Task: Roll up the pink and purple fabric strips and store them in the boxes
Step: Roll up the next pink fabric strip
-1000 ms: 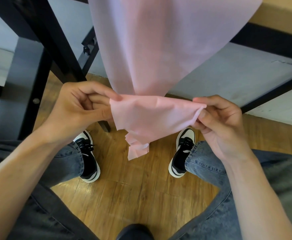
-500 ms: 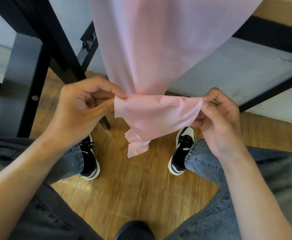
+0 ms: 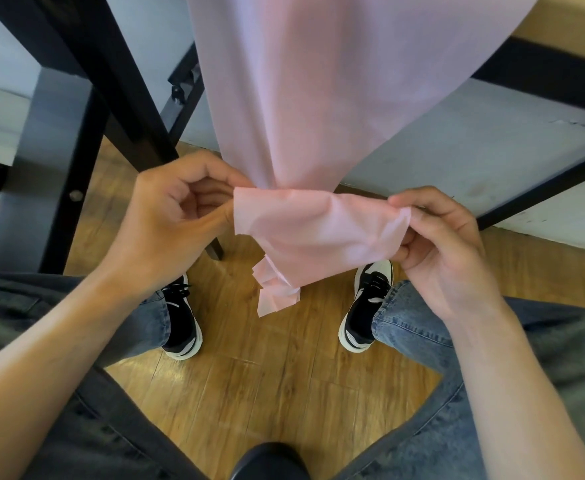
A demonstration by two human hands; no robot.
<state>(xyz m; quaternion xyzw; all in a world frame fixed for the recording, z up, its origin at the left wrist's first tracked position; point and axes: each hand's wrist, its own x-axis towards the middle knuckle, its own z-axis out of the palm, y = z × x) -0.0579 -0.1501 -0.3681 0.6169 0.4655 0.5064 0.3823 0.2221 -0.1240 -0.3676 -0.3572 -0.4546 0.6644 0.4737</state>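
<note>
1. The long pale pink fabric strip [image 3: 318, 98] is hung down from the top of the view, long axis running toward the person, narrowing to a gathered fold held between the hands, over the wooden plank floor [image 3: 266, 393].
2. The folded part is stretched pretty much sideways, left to right, with a small crumpled tail dangling below it.
3. The left hand [image 3: 176, 220] is curled, palm facing right, and the fold's left edge is pinched between thumb and fingertips.
4. The right hand [image 3: 446, 244] is curled too, and the right edge is pinched in its grip.
5. Both forearms are angled inward above denim-clad knees.
</note>
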